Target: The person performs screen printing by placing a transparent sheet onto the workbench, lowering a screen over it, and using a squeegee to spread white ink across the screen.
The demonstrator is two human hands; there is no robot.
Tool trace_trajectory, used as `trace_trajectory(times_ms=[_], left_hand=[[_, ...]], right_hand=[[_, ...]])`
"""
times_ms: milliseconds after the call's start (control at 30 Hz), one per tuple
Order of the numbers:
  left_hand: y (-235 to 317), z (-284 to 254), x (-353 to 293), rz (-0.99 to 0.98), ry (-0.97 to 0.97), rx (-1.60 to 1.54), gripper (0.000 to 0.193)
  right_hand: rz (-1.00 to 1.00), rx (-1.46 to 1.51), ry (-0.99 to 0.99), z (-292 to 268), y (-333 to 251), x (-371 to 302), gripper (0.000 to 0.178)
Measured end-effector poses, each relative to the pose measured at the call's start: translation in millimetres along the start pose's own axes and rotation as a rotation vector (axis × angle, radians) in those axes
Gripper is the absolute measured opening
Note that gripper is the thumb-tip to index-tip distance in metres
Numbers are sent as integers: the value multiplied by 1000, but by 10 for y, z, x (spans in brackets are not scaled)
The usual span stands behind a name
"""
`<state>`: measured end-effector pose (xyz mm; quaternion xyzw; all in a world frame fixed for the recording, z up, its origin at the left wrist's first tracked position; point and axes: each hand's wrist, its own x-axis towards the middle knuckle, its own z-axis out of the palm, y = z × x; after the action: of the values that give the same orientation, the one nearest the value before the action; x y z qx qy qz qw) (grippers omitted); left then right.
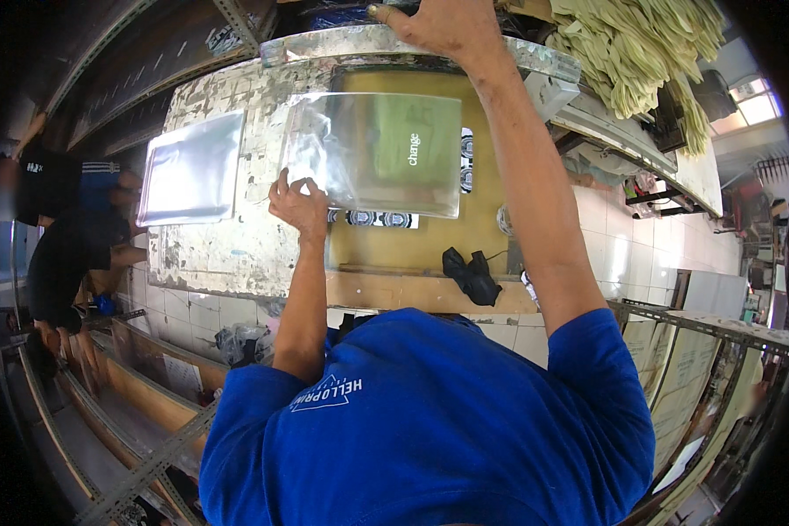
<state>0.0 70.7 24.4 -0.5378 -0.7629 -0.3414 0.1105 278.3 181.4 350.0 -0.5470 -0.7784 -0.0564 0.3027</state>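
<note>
In front of me a clear plastic sheet, with a white printed word on it, lies over a yellowish panel. My left hand pinches the sheet's near left edge, thumb and finger bent together. My right hand reaches to the table's far side, over a paint-stained bar. Its thumb stretches out to the left, while the other fingers are partly cut off by the picture's top edge. Black-and-white patterned strips show along the sheet's near and right edges.
Another stack of clear plastic lies on the stained table at left. A black cloth rests at the near edge. Pale yellow sheets hang at far right. People in dark clothes are at left. Metal racks flank me.
</note>
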Motion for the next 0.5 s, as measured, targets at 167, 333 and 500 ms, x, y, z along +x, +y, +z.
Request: trace_trajectory(times_ms=[167,333,500], left_hand=[[435,-273,543,60,120,-132,9],[209,-444,926,43,170,-322,9],[-516,-501,1096,-10,162,-369,10]], right_hand=[[-18,0,63,1,16,65,46],[-129,2,253,80,7,60,43],[-65,3,214,1,0,28,39]])
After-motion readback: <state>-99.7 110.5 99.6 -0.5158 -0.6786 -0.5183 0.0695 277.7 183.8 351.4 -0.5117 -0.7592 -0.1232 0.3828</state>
